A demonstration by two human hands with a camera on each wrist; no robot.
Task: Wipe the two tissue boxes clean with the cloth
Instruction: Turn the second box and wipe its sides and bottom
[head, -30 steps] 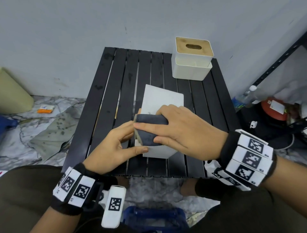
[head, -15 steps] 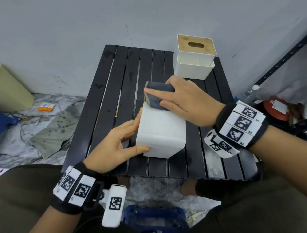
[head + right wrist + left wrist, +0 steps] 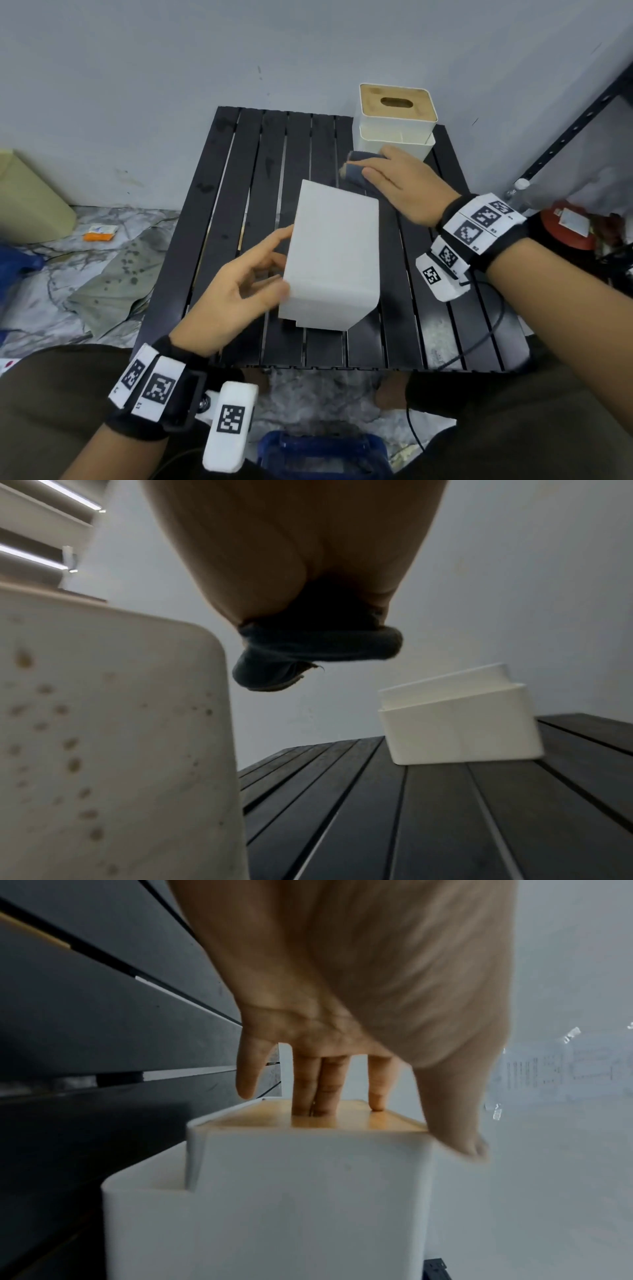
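The left hand [image 3: 236, 291] lay against the left side of the near tissue box [image 3: 334, 260], fingers straight. In the left wrist view three fingertips [image 3: 322, 1091] pressed on the box's wooden lid face [image 3: 387, 1121], and the thumb [image 3: 459, 1123] lay along the adjoining white side; nothing was curled round the box, so the hand steadied it with flat fingers. The right hand [image 3: 404, 185] was over the far right part of the table [image 3: 212, 212], gripping the dark folded cloth [image 3: 359, 168] under its fingers. In the right wrist view the cloth [image 3: 318, 653] hung bunched beneath the palm, clear of the slats.

The near tissue box lay tipped on its side at the middle of the black slatted table, its long axis running near to far, its wooden lid facing left toward the left hand and a plain white face upward. The right wrist view showed brownish spots on the near box's white side [image 3: 103, 723]. The cloth was just beyond that box's far right corner, between it and the far tissue box [image 3: 397, 120].

The far tissue box stood upright at the far right corner of the table, its wooden lid with the slot facing up, and the right hand was just in front of it.

On the floor to the left lay a stained grey rag [image 3: 113, 284] and a small orange packet [image 3: 101, 233].
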